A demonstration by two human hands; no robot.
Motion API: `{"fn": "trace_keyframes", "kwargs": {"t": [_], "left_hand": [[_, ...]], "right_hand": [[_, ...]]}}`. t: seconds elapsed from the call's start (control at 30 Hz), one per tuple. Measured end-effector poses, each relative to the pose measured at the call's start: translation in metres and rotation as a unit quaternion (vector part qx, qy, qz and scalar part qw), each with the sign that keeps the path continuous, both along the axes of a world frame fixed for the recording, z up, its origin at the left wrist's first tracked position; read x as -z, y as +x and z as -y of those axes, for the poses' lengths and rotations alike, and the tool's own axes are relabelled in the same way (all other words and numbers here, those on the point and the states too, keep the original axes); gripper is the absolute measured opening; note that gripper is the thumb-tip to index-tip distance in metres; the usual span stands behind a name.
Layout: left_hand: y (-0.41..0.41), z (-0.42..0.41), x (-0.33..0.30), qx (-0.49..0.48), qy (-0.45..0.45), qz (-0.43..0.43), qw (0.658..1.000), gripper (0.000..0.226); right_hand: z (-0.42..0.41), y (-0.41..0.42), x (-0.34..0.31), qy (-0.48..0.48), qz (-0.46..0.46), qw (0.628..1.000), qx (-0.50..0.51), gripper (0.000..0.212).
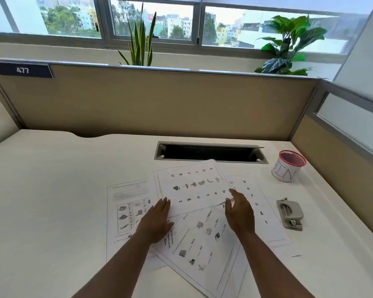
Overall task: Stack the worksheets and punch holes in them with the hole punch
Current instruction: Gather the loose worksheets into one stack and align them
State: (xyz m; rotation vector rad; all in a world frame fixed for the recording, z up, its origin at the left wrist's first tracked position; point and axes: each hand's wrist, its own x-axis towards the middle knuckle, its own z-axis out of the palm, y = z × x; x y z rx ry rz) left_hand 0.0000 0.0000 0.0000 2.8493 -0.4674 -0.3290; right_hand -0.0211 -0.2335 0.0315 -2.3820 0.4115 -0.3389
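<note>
Head view: the worksheets point(194, 211) lie fanned and overlapping on the tabletop point(52, 190), not yet squared. My left hand point(157, 222) rests flat, fingers straight, pinning the lower sheets so they don't slide. My right hand point(239, 211) seems to pinch the edge of the letter-matching sheet point(192, 188) to draw it in. The hole punch point(290, 214) waits untouched to the right, near the pink mesh cup point(289, 166).
</note>
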Motion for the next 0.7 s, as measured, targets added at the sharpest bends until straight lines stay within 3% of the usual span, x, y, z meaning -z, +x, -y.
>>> {"fn": "trace_keyframes", "kwargs": {"t": [0.13,0.3,0.57,0.7], "left_hand": [[0.002,-0.001,0.008,-0.01,-0.014,-0.01,1.0,0.068],[0.003,0.001,0.017,-0.011,-0.007,0.034,0.999,0.059],[0.003,-0.002,0.025,-0.015,-0.028,0.066,0.997,0.056],[0.0,-0.001,0.027,-0.044,-0.089,0.066,0.993,0.068]], "right_hand": [[-0.001,0.007,0.01,0.128,-0.05,0.987,0.08,0.04],[-0.002,0.024,0.014,0.267,-0.102,0.94,0.188,0.042],[-0.013,0.044,0.016,0.328,-0.103,0.925,0.162,0.014],[-0.017,0.048,0.017,0.332,-0.075,0.925,0.172,0.031]]}}
